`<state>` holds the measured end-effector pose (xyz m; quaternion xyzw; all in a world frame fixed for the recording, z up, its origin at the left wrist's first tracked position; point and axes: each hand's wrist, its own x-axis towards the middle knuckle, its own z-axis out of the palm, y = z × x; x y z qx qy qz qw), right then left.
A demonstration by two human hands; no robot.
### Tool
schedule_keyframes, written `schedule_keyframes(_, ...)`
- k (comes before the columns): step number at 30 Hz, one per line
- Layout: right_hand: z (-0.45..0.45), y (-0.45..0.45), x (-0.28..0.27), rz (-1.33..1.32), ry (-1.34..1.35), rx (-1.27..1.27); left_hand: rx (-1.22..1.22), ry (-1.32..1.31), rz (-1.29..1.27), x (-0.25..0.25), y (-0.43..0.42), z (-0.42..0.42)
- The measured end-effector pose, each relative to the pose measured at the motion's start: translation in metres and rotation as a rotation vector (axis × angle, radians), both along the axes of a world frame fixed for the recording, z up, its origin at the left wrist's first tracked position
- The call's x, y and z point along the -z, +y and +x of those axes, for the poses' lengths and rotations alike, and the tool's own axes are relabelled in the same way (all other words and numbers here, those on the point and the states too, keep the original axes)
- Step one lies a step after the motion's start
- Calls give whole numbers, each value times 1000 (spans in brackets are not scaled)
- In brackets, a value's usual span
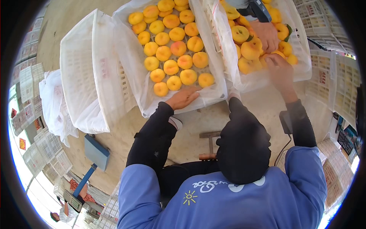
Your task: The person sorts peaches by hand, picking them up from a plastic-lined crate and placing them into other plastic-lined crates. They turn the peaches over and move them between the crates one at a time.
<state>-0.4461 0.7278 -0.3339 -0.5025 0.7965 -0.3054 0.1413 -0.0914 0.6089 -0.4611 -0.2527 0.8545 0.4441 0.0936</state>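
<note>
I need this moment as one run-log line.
left hand: at edge of left crate | right hand: at yellow peaches in right crate, grip unclear | another person's hand: same crate

Lettering (207, 186) on blue shirt (244, 208) and white crate (79, 76) is illegible.

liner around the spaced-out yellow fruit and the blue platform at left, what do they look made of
The liner is probably thin plastic film: whitish, translucent and creased. The blue platform may be painted metal, given its flat, smooth face and straight edges, though hard plastic is possible.
</note>
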Motion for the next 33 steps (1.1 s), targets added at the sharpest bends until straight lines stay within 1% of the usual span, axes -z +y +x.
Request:
schedule_keyframes(2,-2,0,0,26,20,-10,76,-86,543,20,10,-9)
schedule_keyframes(3,-2,1,-2,31,24,-7,81,-83,547,26,13,-9)
schedule_keyframes(5,0,-1,-6,58,-8,10,56,-184,448,35,15,-7)
schedule_keyframes(6,0,-1,-5,59,-6,10,57,-181,449,37,16,-7)
schedule_keyframes(8,0,-1,-1,45,16,44,91,-304,371,39,13,-13)
schedule_keyframes(11,-2,0,0,9,89,29,207,-246,308,37,8,-20)
schedule_keyframes(12,-3,1,-2,0,119,57,237,-221,291,44,10,-21)
schedule_keyframes(14,-2,2,-4,-39,88,21,108,-249,274,59,16,-19)
schedule_keyframes(15,-3,3,-4,-57,107,38,124,-234,253,48,20,-23)
schedule_keyframes(17,-4,2,-3,-50,105,13,-80,-452,52,28,31,-29)
schedule_keyframes(18,-5,2,-1,-68,126,17,-78,-439,38,17,39,-30)
schedule_keyframes(20,-6,3,-3,-60,116,21,-323,-257,-131,-2,55,-31)
schedule_keyframes(21,-6,4,-2,-39,92,22,-325,-253,-133,-10,60,-31)
schedule_keyframes(23,-6,4,2,-7,63,38,-483,-65,-168,-26,67,-30)
schedule_keyframes(25,-11,1,-1,19,38,52,-533,-26,-152,-40,64,-32)
schedule_keyframes(27,-17,-5,-6,290,-191,-11,-580,8,-129,-54,55,-32)
schedule_keyframes(28,-24,-9,1,291,-189,-18,-636,111,-131,-59,46,-32)
schedule_keyframes(29,-33,-12,15,341,-78,-141,-694,210,-131,-66,39,-32)
schedule_keyframes(30,-37,-20,21,390,31,-266,-706,202,-129,-73,32,-33)
schedule_keyframes(31,-43,-29,27,395,25,-282,-758,257,-101,-80,24,-33)
schedule_keyframes(32,-47,-42,24,526,55,-389,-811,308,-74,-86,17,-34)
schedule_keyframes(33,-46,-53,20,656,88,-497,-826,294,-74,-90,14,-35)
